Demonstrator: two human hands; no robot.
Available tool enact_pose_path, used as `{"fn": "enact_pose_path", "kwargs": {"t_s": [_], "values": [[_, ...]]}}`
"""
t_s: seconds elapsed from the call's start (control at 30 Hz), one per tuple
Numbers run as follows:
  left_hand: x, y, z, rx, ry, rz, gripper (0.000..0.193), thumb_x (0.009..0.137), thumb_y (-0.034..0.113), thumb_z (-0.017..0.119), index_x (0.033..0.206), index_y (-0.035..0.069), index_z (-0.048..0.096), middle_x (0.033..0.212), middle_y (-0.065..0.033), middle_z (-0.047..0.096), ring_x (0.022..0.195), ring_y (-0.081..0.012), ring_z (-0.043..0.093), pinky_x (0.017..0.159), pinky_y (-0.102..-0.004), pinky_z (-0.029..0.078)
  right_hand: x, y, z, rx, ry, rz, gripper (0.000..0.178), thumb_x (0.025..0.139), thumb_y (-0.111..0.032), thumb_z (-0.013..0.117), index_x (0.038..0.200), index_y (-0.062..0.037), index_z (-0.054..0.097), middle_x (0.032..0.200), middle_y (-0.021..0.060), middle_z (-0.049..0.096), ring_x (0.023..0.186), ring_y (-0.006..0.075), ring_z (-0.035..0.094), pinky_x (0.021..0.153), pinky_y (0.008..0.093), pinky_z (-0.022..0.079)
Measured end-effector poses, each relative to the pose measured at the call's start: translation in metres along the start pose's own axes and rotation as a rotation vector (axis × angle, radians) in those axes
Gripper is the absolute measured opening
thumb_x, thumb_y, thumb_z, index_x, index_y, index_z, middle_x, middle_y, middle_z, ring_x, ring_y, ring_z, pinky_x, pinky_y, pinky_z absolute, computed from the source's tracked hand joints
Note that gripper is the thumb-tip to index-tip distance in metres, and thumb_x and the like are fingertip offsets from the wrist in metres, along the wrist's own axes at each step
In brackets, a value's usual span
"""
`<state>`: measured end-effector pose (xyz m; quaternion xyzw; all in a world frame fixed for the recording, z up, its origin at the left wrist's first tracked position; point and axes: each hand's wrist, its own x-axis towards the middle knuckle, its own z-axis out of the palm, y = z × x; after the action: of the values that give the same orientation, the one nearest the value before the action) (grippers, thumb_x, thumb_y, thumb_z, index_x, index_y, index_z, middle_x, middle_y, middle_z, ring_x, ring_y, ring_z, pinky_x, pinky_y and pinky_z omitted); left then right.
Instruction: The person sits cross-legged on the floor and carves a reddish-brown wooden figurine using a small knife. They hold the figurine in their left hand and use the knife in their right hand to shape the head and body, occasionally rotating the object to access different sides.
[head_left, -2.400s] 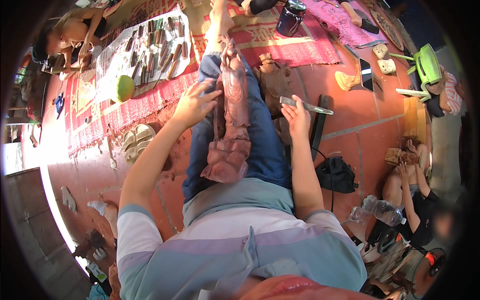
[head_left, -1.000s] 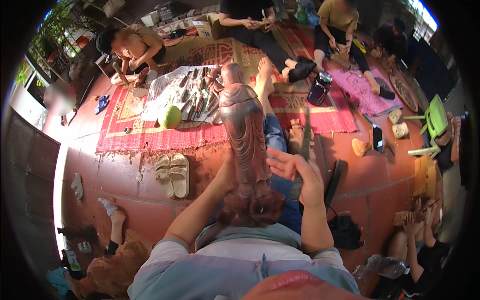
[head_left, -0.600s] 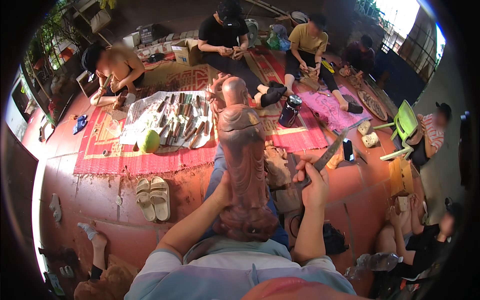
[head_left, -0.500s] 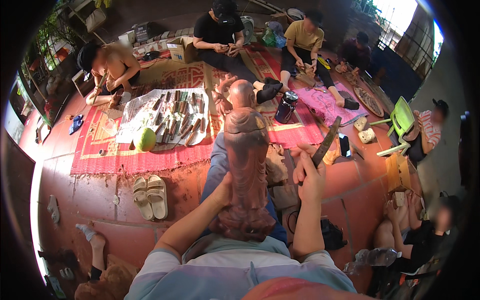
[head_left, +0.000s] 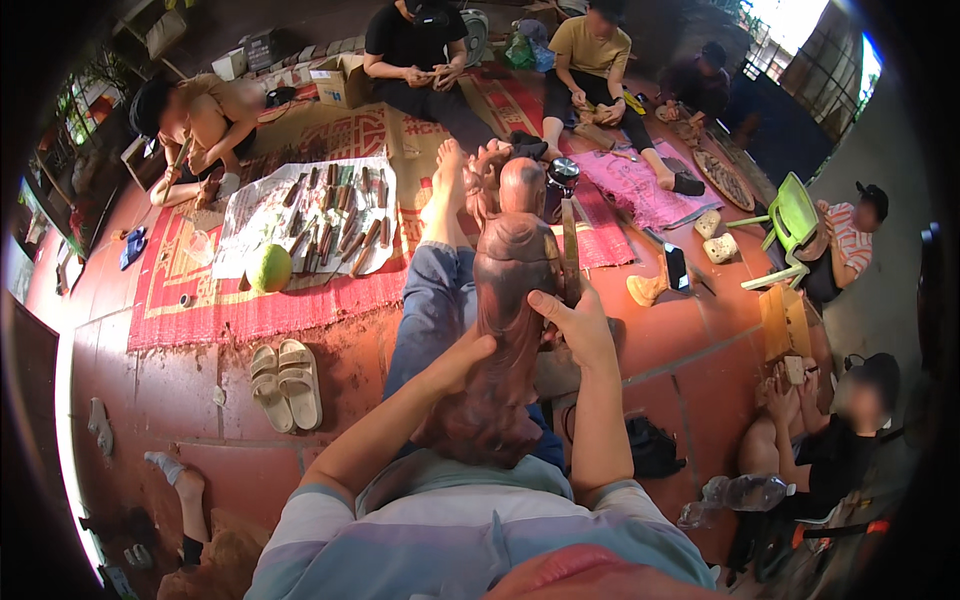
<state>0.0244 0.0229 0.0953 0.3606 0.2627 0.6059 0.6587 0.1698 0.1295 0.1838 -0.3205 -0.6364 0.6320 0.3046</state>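
Observation:
A dark reddish-brown carved wooden statue [head_left: 510,300] with a round, smooth head and folded robes stands upright in my lap, tilted slightly right. Its broad base rests against my shirt. My left hand [head_left: 467,358] is closed around the statue's lower left side, its fingers mostly hidden behind the wood. On the right side, my right hand [head_left: 575,322] holds a long, flat, file-like tool [head_left: 570,240] pointing up beside the statue. The right thumb lies against the wood. Where the tool's edge meets the statue cannot be made out.
Rows of wooden-handled carving tools [head_left: 345,215] lie on a paper sheet over a red mat [head_left: 200,325], near a round green fruit [head_left: 269,269]. Sandals [head_left: 287,385] sit left. A phone [head_left: 677,268] leans on a wooden stand at right. Several people work around me; a green chair [head_left: 790,220] stands right.
My right hand has brought the flat tool leftward and down to the statue's right side. The statue has shifted and tilted rightward. The whole view has turned slightly; bare feet now show beyond it.

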Motion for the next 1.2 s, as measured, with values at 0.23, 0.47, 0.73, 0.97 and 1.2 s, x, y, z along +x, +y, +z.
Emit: {"fn": "enact_pose_path", "kwargs": {"t_s": [0.23, 0.47, 0.73, 0.97, 1.2], "values": [[0.026, 0.040, 0.004, 0.177, 0.246, 0.397, 0.096, 0.079, 0.037, 0.072, 0.146, 0.002, 0.012, 0.142, -0.0143, 0.032, 0.132, -0.0229, 0.032, 0.109, -0.0357, 0.026, 0.010, 0.004, -0.001, 0.071, -0.044, 0.066, 0.066, 0.076, -0.026, 0.076, 0.132, -0.0034, 0.047, 0.108, 0.0036, 0.060, 0.083, 0.0074, 0.059, 0.051, 0.0185, 0.047], [0.033, 0.091, 0.026, 0.038, 0.452, 0.270, 0.061, 0.082, 0.022, 0.071, 0.130, 0.002, 0.039, 0.114, -0.0090, 0.057, 0.103, -0.0173, 0.057, 0.091, -0.0320, 0.046, 0.000, -0.006, 0.019, 0.154, -0.121, -0.096, 0.065, 0.079, -0.028, 0.075, 0.131, -0.0016, 0.048, 0.102, 0.0026, 0.061, 0.080, 0.0071, 0.058, 0.048, 0.0175, 0.045], [0.061, 0.080, 0.029, 0.234, 0.435, 0.403, 0.042, 0.083, 0.024, 0.068, 0.111, -0.004, 0.054, 0.099, -0.0104, 0.064, 0.087, -0.0148, 0.063, 0.076, -0.0285, 0.052, 0.013, 0.018, -0.006, 0.123, 0.013, -0.077, 0.053, 0.091, -0.038, 0.057, 0.129, -0.0019, 0.051, 0.087, 0.0006, 0.061, 0.060, 0.0052, 0.054, 0.046, 0.0188, 0.043], [0.074, 0.075, 0.031, -0.102, 0.391, 0.352, 0.041, 0.093, 0.034, 0.053, 0.118, 0.001, 0.051, 0.107, -0.0077, 0.060, 0.095, -0.0138, 0.059, 0.088, -0.0281, 0.046, 0.022, -0.048, -0.033, 0.572, 0.287, -0.520, 0.028, 0.098, -0.028, 0.035, 0.102, -0.0038, 0.050, 0.091, 0.0068, 0.056, 0.057, 0.0100, 0.052, 0.052, 0.0245, 0.048], [0.079, 0.064, 0.031, 0.031, 0.507, 0.419, 0.046, 0.096, 0.040, 0.046, 0.120, 0.001, 0.051, 0.112, -0.0102, 0.060, 0.100, -0.0156, 0.060, 0.089, -0.0294, 0.047, 0.026, -0.018, 0.021, 0.527, 0.187, -0.709, 0.014, 0.093, -0.003, 0.048, 0.105, -0.0037, 0.042, 0.123, 0.0193, 0.049, 0.094, 0.0244, 0.064, 0.086, 0.0395, 0.055]]}}
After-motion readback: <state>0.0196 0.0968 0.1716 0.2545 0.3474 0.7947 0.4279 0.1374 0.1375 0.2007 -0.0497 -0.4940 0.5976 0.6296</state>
